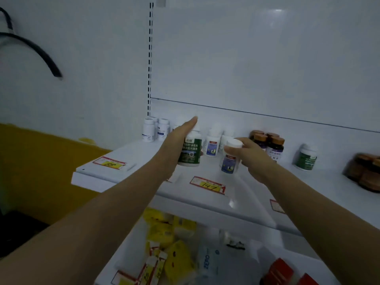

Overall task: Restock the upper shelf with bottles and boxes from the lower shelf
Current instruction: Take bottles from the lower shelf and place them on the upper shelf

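Note:
My left hand [176,140] is wrapped around a white bottle with a green label [190,150], held just above the upper shelf [144,157]. My right hand [254,155] grips a white-capped bottle with a blue label [230,158], slightly tilted over the same shelf. Behind them stand two more blue-label bottles [212,144]. Below, the lower shelf [255,254] holds yellow boxes [164,235], a white packet [209,262] and red boxes [281,272].
Small white bottles [156,129] stand at the shelf's back left. Dark bottles with brown caps [269,142] and another green-label bottle [306,157] sit to the right, brown jars [366,171] at the far right. Price tags [208,185] line the shelf front. A yellow wall panel [41,171] is left.

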Action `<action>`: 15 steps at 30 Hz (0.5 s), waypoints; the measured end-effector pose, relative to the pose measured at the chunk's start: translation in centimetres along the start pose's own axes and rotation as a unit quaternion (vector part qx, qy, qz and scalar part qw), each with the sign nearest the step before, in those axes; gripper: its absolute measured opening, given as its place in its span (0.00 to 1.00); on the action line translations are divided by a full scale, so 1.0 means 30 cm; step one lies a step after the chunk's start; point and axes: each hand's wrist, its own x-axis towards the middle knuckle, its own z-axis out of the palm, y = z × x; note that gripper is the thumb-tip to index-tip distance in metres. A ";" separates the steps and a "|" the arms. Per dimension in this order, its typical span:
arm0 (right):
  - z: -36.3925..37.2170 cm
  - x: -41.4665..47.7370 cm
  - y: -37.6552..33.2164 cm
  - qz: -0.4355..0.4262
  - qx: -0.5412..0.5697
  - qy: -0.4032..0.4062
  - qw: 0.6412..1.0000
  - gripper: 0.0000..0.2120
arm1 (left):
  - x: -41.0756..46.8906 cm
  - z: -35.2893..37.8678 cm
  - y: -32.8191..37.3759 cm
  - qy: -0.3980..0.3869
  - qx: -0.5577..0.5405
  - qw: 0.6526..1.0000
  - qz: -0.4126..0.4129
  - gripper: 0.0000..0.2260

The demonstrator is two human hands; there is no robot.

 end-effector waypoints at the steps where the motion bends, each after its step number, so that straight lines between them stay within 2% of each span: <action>1: 0.010 0.024 0.014 0.006 -0.009 0.011 1.000 0.19 | 0.030 -0.015 -0.005 -0.010 0.001 1.000 0.003 0.16; 4: 0.035 0.082 0.022 0.024 -0.016 0.058 0.998 0.20 | 0.107 -0.045 -0.014 -0.041 0.016 0.999 -0.001 0.17; 6: 0.045 0.120 0.012 0.029 -0.061 0.084 0.994 0.20 | 0.151 -0.063 -0.017 -0.055 0.027 0.998 -0.003 0.17; 10: 0.064 0.187 0.008 0.038 -0.120 0.122 0.985 0.20 | 0.234 -0.097 -0.031 -0.063 0.024 0.998 -0.006 0.19; 15: 0.079 0.265 0.015 0.051 -0.143 0.150 0.977 0.23 | 0.308 -0.125 -0.050 -0.066 0.021 0.998 -0.014 0.20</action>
